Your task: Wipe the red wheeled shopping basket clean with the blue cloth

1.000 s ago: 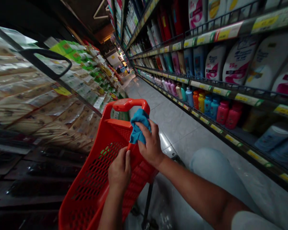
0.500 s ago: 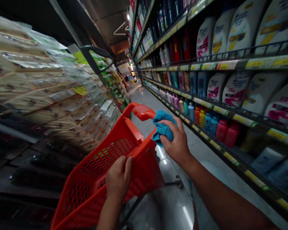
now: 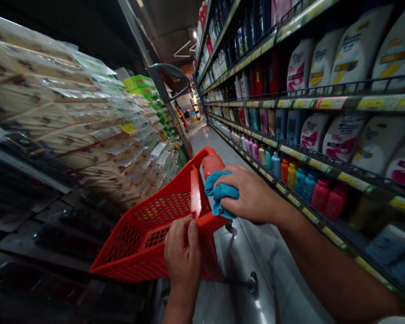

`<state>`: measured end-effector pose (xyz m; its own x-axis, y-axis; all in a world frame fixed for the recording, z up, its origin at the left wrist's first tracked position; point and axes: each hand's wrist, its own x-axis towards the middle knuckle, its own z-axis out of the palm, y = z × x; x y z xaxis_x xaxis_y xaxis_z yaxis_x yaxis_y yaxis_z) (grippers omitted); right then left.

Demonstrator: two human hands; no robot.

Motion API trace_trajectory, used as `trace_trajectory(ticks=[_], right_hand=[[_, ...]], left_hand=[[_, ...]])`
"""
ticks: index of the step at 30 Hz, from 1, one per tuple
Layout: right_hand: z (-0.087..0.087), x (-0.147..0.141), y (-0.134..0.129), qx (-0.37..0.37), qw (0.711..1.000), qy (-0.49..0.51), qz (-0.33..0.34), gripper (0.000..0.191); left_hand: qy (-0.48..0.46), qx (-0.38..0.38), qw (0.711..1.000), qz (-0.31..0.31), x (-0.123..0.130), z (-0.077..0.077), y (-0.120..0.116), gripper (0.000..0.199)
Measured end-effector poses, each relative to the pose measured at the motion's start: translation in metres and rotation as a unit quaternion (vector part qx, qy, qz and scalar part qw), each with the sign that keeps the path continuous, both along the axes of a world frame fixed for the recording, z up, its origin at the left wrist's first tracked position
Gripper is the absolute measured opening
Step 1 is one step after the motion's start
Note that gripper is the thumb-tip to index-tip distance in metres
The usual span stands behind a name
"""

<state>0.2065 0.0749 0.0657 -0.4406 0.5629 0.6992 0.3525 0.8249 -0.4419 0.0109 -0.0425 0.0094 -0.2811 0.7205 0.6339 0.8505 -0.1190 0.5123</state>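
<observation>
A red plastic shopping cart (image 3: 128, 265) with a perforated basket stands tilted across the view in front of me. My left hand (image 3: 182, 247) grips its near rim, fingers hooked over the edge and thumb on top. In my right hand (image 3: 248, 193) is a bunched blue cloth (image 3: 224, 192), pressed against the cart's handle end. Beside the cloth shows the red handle piece (image 3: 212, 164). The palm side of my right hand is hidden.
Shelves of shampoo bottles (image 3: 344, 54) line the right side, with price strips along their edges. Stacked packaged goods (image 3: 70, 117) rise on the left. A dark looped handle on a post (image 3: 170, 81) stands beyond the cart. Grey tiled floor (image 3: 209, 137) runs down the aisle.
The cart has swung round, its basket now lying more level. My right hand and the cloth have shifted slightly left and down along the handle end. My left hand still holds the rim.
</observation>
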Motion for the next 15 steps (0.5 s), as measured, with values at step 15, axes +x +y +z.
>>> trace_trajectory(ticks=[15], right_hand=[[0.018,-0.04,0.014,0.054,0.995,-0.043,0.074,0.011]], left_hand=[[0.043,0.067,0.995,-0.053,0.001,0.016,-0.048,0.026]])
